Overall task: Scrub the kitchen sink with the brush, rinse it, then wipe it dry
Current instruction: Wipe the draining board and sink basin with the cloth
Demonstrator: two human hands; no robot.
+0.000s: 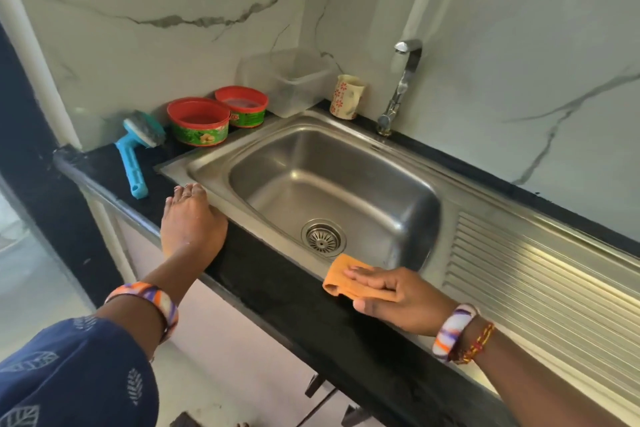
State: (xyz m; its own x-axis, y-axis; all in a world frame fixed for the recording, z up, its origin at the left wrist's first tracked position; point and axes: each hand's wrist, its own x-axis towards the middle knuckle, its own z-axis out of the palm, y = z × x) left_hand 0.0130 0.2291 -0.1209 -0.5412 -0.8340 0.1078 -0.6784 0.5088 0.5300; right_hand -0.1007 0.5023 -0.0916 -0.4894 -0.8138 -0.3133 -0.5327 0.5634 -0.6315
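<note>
Pressing a folded orange cloth (348, 279) onto the near rim of the stainless steel sink (332, 184), the right hand (398, 295) lies flat, fingers (363, 276) straight and together on top of it. The left hand (192, 222) rests on the black stone worktop (277, 281) at the sink's left edge, fingers together. Farther left lies the blue plastic scrubbing brush (135, 152), beside two red-rimmed tubs (199, 121). The chrome tap (401, 87) stands behind the basin

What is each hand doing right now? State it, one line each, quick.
Left hand: open, fingers straight, resting on the counter edge beside the sink, holding nothing.
Right hand: open, fingers flat, pressing the orange cloth onto the sink's front rim.
</note>
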